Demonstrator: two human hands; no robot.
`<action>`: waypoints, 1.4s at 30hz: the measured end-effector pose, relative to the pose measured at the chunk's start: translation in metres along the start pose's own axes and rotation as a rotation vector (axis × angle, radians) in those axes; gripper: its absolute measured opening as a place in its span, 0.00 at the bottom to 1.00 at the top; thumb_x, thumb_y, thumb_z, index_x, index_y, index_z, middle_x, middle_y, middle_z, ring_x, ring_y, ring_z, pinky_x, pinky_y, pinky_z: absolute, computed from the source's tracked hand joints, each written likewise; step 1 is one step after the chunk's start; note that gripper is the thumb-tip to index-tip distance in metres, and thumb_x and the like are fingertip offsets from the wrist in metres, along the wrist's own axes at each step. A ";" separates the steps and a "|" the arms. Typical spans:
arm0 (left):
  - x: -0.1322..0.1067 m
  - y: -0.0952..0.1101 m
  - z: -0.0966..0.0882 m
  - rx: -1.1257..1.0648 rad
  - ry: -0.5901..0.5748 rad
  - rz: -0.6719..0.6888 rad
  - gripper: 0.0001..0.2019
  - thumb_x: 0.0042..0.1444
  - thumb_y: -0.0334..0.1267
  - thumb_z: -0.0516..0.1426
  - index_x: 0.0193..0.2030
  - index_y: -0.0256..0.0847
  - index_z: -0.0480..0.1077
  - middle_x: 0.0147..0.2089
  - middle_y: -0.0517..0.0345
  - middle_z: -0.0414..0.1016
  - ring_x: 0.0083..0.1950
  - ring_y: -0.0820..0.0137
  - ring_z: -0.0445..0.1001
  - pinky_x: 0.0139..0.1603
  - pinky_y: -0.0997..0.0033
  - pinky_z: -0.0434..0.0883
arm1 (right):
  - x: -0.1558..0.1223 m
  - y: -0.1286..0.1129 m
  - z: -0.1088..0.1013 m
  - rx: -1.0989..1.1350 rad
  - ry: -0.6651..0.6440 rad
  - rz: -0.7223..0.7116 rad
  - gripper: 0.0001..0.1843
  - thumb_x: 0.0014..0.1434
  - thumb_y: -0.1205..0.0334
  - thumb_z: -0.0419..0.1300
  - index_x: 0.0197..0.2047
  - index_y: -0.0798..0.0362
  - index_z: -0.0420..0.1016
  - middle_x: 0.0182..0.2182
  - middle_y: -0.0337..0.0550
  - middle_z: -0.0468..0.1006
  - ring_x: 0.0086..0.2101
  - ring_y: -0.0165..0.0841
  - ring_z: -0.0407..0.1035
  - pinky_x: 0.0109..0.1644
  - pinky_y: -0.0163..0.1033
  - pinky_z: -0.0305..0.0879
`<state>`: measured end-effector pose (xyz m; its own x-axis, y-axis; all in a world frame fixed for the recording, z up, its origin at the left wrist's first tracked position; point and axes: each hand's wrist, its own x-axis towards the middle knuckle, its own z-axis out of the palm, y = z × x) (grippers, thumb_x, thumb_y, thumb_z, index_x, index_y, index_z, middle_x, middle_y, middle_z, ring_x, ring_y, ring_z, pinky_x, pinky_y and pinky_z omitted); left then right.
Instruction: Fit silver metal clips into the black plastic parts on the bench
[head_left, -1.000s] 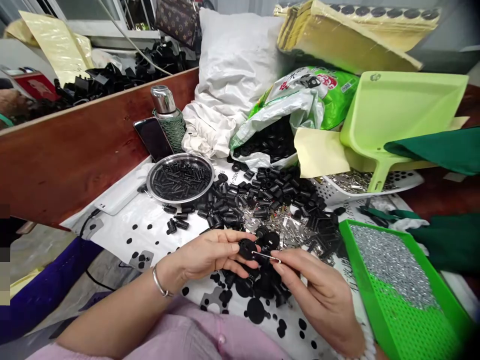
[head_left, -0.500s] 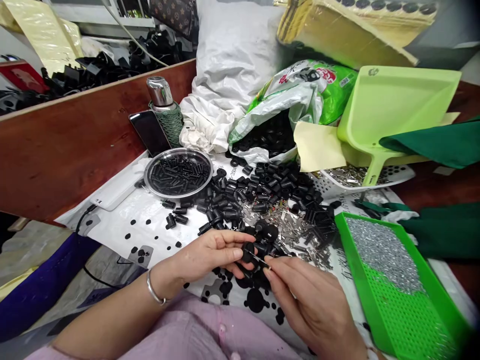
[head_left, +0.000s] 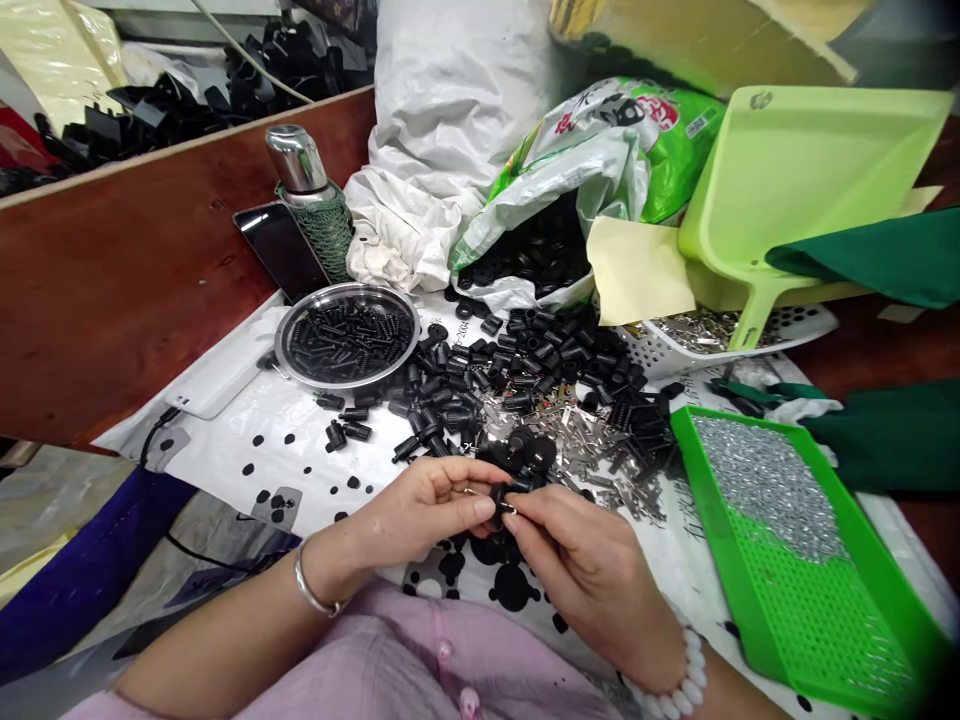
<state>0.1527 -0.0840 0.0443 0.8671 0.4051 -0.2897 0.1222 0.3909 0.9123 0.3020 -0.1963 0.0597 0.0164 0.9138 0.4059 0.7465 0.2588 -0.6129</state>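
On L, springs point(head_left: 345, 335) in rnd tray point(head_left: 346, 384); L hand point(head_left: 420, 508) pinching blk disc point(head_left: 496, 503), R hand point(head_left: 581, 565) metal pin point(head_left: 509, 509)

The counter point(head_left: 214, 440) is brightly and evenly lit. Glare is caught on the metal flask point(head_left: 298, 160), upper left. The right-hand corners are darkened and blurred; detail between the fingers point(head_left: 480, 512) is poorly resolved.

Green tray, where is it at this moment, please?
In the head view, the green tray lies at the lower right, to the right of the right hand and below the white basket.
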 end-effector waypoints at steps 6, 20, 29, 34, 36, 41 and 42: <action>0.000 0.004 -0.004 0.052 -0.100 -0.040 0.17 0.55 0.45 0.56 0.45 0.34 0.70 0.33 0.53 0.74 0.32 0.73 0.72 0.35 0.74 0.70 | 0.001 0.004 -0.001 -0.023 -0.073 -0.040 0.09 0.60 0.71 0.52 0.40 0.60 0.72 0.27 0.46 0.74 0.28 0.30 0.67 0.30 0.35 0.65; -0.013 0.012 -0.010 0.847 -0.089 0.319 0.13 0.63 0.36 0.46 0.33 0.37 0.67 0.25 0.63 0.64 0.26 0.77 0.61 0.28 0.78 0.58 | 0.010 -0.002 -0.009 -0.086 -0.152 -0.078 0.15 0.60 0.60 0.54 0.49 0.57 0.67 0.41 0.52 0.73 0.38 0.34 0.70 0.37 0.38 0.69; -0.015 0.011 -0.012 0.833 -0.149 0.308 0.12 0.63 0.33 0.45 0.35 0.35 0.68 0.27 0.62 0.67 0.27 0.77 0.63 0.30 0.79 0.60 | 0.025 0.000 -0.018 -0.115 -0.408 -0.156 0.21 0.60 0.59 0.54 0.55 0.56 0.61 0.45 0.51 0.71 0.41 0.35 0.68 0.39 0.39 0.68; -0.016 0.012 -0.013 0.796 -0.147 0.354 0.11 0.63 0.33 0.46 0.34 0.36 0.67 0.29 0.61 0.69 0.28 0.78 0.66 0.32 0.81 0.61 | 0.026 -0.002 -0.016 -0.120 -0.335 -0.191 0.21 0.59 0.60 0.55 0.54 0.60 0.61 0.42 0.52 0.72 0.41 0.36 0.68 0.39 0.40 0.68; -0.016 0.011 -0.013 0.808 -0.115 0.379 0.11 0.63 0.33 0.46 0.32 0.36 0.66 0.26 0.62 0.67 0.26 0.78 0.63 0.30 0.80 0.60 | 0.025 -0.003 -0.014 -0.137 -0.314 -0.183 0.21 0.60 0.59 0.54 0.54 0.60 0.61 0.42 0.52 0.72 0.40 0.36 0.69 0.38 0.39 0.68; -0.013 0.003 -0.013 0.822 -0.063 0.436 0.11 0.61 0.29 0.46 0.28 0.37 0.63 0.23 0.65 0.61 0.24 0.78 0.59 0.27 0.79 0.58 | 0.023 -0.005 -0.006 -0.173 -0.235 -0.174 0.22 0.61 0.56 0.53 0.53 0.62 0.64 0.39 0.51 0.73 0.37 0.35 0.70 0.35 0.39 0.68; -0.012 0.001 -0.013 0.814 -0.058 0.459 0.11 0.61 0.29 0.46 0.28 0.37 0.62 0.23 0.65 0.61 0.24 0.78 0.59 0.26 0.79 0.57 | 0.023 -0.006 -0.005 -0.184 -0.226 -0.174 0.21 0.61 0.56 0.53 0.52 0.63 0.64 0.39 0.51 0.73 0.36 0.36 0.70 0.35 0.39 0.68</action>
<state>0.1364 -0.0773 0.0452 0.9342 0.3262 0.1444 0.0433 -0.5054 0.8618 0.3013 -0.1780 0.0762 -0.2545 0.9125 0.3202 0.8329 0.3751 -0.4069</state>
